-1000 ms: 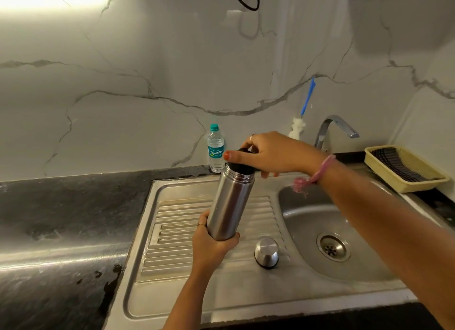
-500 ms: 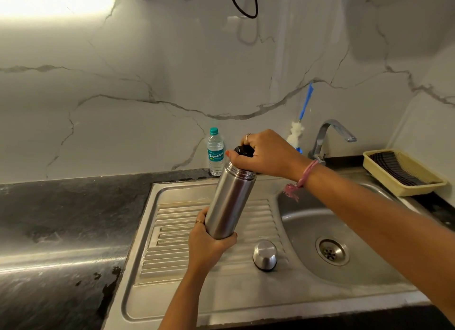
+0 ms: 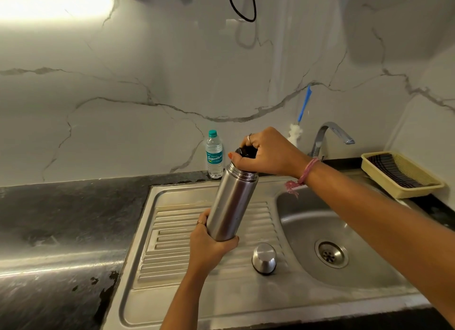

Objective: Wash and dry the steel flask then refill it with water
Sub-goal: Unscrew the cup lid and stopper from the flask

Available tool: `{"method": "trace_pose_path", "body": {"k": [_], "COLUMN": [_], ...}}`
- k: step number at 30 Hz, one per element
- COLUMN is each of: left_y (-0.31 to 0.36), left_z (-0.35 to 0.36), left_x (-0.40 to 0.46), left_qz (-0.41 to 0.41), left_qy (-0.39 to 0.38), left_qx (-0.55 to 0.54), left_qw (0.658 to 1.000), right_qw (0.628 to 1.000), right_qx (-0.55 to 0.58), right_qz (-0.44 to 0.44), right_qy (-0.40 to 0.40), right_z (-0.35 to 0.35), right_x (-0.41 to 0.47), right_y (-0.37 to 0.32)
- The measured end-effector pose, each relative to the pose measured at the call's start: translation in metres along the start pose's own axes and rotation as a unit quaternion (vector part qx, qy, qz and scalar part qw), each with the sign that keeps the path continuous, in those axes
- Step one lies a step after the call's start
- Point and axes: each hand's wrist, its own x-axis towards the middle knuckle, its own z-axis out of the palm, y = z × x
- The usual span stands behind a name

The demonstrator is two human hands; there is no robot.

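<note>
Steel cylindrical flask point(image 3: 232, 204) is tilted above the ribbed steel sink drainboard point(image 3: 172, 243), left hand point(image 3: 209, 246) gripping its base, right hand point(image 3: 266, 154) clamped around its black stopper point(image 3: 245, 151); domed steel cap point(image 3: 264, 258) sits on the drainboard.

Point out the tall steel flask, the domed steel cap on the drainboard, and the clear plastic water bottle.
tall steel flask point(image 3: 232, 204): head view, middle of its body.
domed steel cap point(image 3: 264, 257): head view, its rounded top.
clear plastic water bottle point(image 3: 214, 158): head view, its label.
</note>
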Motion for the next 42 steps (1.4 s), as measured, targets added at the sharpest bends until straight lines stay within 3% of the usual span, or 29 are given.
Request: {"method": "trace_pose_path", "body": {"k": [6,11,14,21,24,28,35,39,42], "left_y": [0.003,0.007,0.010,0.009,0.008,0.005,0.002,0.004,0.004], "left_z": [0.003,0.013,0.016,0.020,0.019,0.025,0.021,0.021,0.023], "left_x": [0.001,0.001,0.002,0.006,0.010,0.009,0.017,0.016,0.017], "left_qz": [0.006,0.008,0.013,0.014,0.003,-0.007,-0.017,-0.017,-0.017], "left_qy": [0.008,0.054,0.072,0.054,0.027,-0.001,-0.017,-0.024,-0.018], "left_qx": [0.007,0.021,0.027,0.017,0.002,-0.030,-0.044,-0.044,-0.041], "left_qw": [1.000,0.998,0.997,0.998,1.000,1.000,0.999,0.999,0.999], "right_qw": [0.998,0.982,0.975,0.988,0.996,0.998,0.968,0.942,0.934], "right_qx": [-0.021,-0.076,-0.090,-0.087,-0.024,0.066,0.146,0.115,0.062], "right_qz": [0.014,0.147,0.200,0.121,0.079,0.017,0.013,-0.018,0.024], "right_qy": [-0.051,-0.086,-0.042,0.040,0.045,-0.014,-0.204,-0.314,-0.350], "right_z": [-0.007,0.002,0.009,0.006,0.005,-0.002,-0.029,-0.053,-0.069], "right_x": [0.005,0.010,0.011,0.015,0.014,0.016,0.028,0.036,0.042], "right_y": [-0.002,-0.010,-0.012,-0.009,-0.001,0.005,0.017,0.019,0.013]}}
